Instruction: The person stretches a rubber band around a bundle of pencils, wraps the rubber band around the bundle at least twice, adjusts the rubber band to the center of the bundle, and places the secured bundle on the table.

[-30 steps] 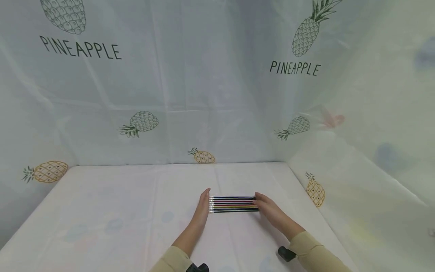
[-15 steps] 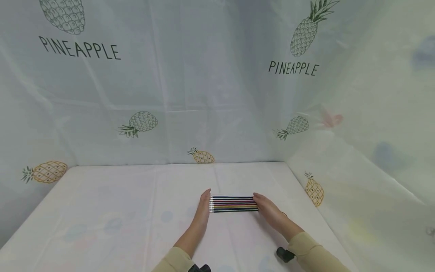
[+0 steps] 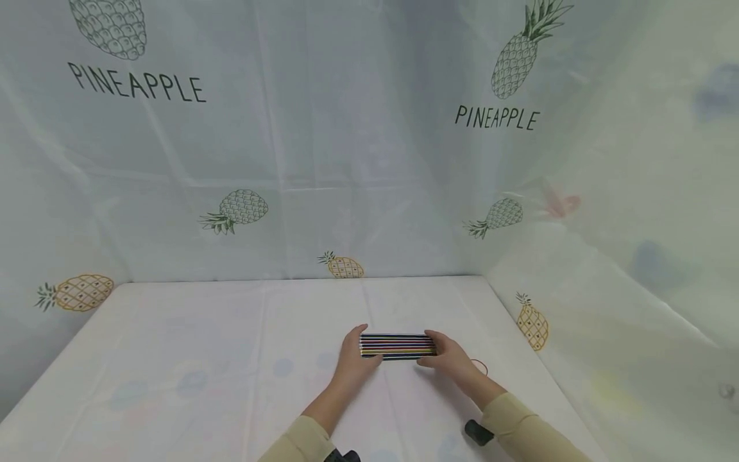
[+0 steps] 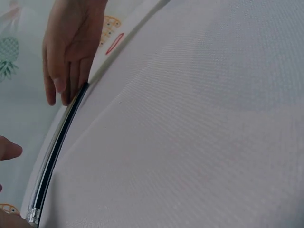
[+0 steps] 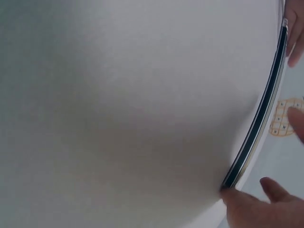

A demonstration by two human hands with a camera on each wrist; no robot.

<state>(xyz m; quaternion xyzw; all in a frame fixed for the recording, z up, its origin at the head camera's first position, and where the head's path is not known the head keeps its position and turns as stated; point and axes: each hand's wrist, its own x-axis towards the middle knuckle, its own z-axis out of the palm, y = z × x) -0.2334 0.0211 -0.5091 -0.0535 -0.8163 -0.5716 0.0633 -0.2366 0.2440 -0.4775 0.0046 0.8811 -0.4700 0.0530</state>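
Note:
A flat row of several pencils (image 3: 398,346), with dark, red and yellow barrels, lies side by side on the white-covered table. My left hand (image 3: 351,362) grips its left end, thumb along the near edge and fingers round the far side. My right hand (image 3: 453,359) holds the other end the same way, thumb and fingers spread across the row's width. In the left wrist view the silver ferrule (image 4: 33,215) of the nearest pencil shows at my left fingertips. The right wrist view has a dark pencil (image 5: 259,118) ending right at a digit of my right hand.
A thin red loop (image 3: 480,367) lies on the table beside my right wrist. Pale cloth printed with pineapples hangs behind the table (image 3: 185,333) and along its right side. A dark wrist camera (image 3: 479,432) sits below my right sleeve.
Both hands have shifted from the pencils' ends to wrap them, thumbs coming round to the near edge. The right hand moved slightly left, and the red loop beside its wrist now shows more.

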